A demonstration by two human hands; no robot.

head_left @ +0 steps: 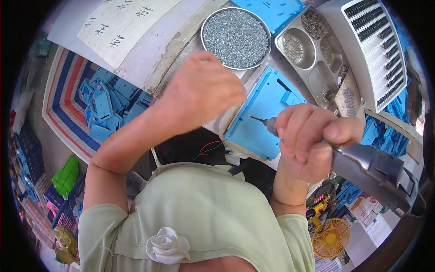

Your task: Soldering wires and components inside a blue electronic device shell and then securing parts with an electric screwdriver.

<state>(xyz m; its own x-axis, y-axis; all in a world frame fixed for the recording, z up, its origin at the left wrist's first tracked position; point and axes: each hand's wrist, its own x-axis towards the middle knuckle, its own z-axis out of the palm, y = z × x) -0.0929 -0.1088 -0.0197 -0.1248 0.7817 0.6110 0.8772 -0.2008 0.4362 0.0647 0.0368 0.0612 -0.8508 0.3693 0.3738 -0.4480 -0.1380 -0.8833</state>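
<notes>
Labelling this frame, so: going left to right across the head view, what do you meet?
Bin of blue parts → left hand → blue panel → right hand on the screwdriver.

Compartment tray, steel, upper right; small metal parts in several wells. White rack with dark slots beside it, at right edge. Paper sheet with handwriting, top left. Striped sack, red, white and blue, at left, filled with blue plastic pieces. Green bag lower left, near blue crates. Yellow fan on floor, lower right. White fabric rose on pale green shirt. Red and black wires at centre.
</notes>
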